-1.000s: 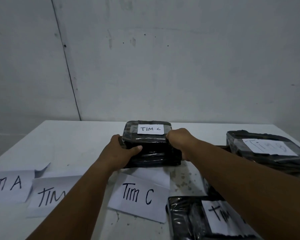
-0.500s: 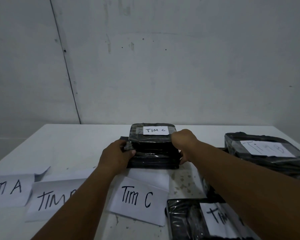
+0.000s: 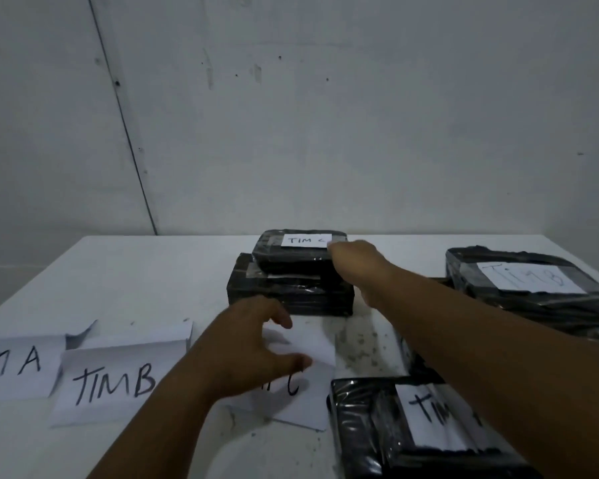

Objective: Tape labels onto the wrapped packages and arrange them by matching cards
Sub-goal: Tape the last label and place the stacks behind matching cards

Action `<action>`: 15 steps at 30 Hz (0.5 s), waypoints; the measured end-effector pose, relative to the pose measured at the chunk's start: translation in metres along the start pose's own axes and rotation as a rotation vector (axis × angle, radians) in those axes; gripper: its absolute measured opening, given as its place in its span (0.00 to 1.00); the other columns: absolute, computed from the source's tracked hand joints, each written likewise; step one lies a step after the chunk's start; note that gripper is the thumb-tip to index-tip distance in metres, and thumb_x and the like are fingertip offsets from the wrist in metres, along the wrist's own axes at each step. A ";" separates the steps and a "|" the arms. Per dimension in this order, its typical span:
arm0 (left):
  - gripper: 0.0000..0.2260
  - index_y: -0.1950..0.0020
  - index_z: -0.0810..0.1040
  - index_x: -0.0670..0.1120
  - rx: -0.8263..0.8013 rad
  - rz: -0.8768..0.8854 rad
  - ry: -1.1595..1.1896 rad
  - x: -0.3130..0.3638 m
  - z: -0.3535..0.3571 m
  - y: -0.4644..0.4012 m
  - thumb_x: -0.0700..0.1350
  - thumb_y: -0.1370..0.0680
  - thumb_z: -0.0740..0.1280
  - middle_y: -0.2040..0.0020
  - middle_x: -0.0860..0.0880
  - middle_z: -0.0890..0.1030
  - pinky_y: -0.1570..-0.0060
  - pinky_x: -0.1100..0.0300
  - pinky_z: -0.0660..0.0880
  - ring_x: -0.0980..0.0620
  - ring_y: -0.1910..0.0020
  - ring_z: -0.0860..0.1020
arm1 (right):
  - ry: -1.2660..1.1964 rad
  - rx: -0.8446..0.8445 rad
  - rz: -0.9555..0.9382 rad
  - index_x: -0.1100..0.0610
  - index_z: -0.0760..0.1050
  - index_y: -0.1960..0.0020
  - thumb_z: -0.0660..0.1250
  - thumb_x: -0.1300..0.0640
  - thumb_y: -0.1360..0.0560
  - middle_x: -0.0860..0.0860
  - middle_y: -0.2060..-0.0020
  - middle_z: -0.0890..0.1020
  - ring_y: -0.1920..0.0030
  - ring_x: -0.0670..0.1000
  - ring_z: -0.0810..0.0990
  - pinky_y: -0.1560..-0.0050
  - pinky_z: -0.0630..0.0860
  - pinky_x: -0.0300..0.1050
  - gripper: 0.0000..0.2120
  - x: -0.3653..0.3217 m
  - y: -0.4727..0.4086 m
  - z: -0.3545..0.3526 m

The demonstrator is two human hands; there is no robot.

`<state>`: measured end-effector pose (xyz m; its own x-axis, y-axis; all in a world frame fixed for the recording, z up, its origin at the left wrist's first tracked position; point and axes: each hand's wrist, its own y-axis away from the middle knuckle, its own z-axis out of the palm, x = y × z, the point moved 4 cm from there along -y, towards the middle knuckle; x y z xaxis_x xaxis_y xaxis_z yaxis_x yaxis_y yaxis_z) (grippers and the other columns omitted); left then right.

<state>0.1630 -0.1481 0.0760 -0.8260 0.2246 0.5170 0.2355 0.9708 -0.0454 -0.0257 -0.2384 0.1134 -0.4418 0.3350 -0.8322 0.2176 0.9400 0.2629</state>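
Two black wrapped packages are stacked at the middle of the white table (image 3: 146, 281). The upper package (image 3: 291, 259) carries a white "TIM C" label and lies on the lower package (image 3: 287, 297). My right hand (image 3: 357, 267) is against the right end of the upper package, and its fingertips reach the label's corner. The hand is blurred and I cannot see its grip. My left hand (image 3: 256, 347) hovers with relaxed fingers, holding nothing, over the "TIM C" card (image 3: 308, 392), which it partly hides.
The "TIM A" card (image 3: 14, 364) and the "TIM B" card (image 3: 118, 378) lie at the front left. A labelled black package (image 3: 533, 285) sits at the back right. Another package (image 3: 412, 430) is at the front right, under my right forearm.
The TIM C package now rests on the lower package. My left hand has let go of it and drawn back toward me over the TIM C card. My right hand stays at its right end.
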 end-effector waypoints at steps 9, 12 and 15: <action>0.08 0.45 0.85 0.58 -0.012 0.047 -0.243 -0.006 0.008 0.008 0.52 0.24 0.74 0.46 0.58 0.85 0.42 0.60 0.76 0.58 0.48 0.80 | 0.515 -0.272 -0.327 0.58 0.77 0.37 0.61 0.43 0.17 0.52 0.45 0.82 0.51 0.48 0.79 0.55 0.72 0.43 0.20 0.016 0.101 -0.008; 0.05 0.52 0.85 0.56 0.045 0.047 -0.196 -0.008 0.005 0.012 0.47 0.22 0.71 0.54 0.59 0.84 0.48 0.59 0.77 0.59 0.54 0.79 | 0.600 -0.310 -0.306 0.52 0.77 0.33 0.62 0.39 0.19 0.50 0.36 0.80 0.45 0.48 0.77 0.51 0.70 0.43 0.21 0.034 0.110 -0.008; 0.05 0.54 0.84 0.57 0.077 0.049 -0.138 -0.006 0.003 0.020 0.47 0.22 0.71 0.59 0.62 0.80 0.55 0.65 0.73 0.62 0.57 0.77 | 0.694 -0.338 -0.307 0.49 0.72 0.27 0.63 0.39 0.20 0.48 0.31 0.76 0.35 0.49 0.75 0.46 0.68 0.40 0.25 0.048 0.116 -0.010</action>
<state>0.1715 -0.1296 0.0691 -0.8781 0.2762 0.3906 0.2416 0.9608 -0.1363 -0.0309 -0.1128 0.1085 -0.8994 -0.0801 -0.4298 -0.2249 0.9278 0.2978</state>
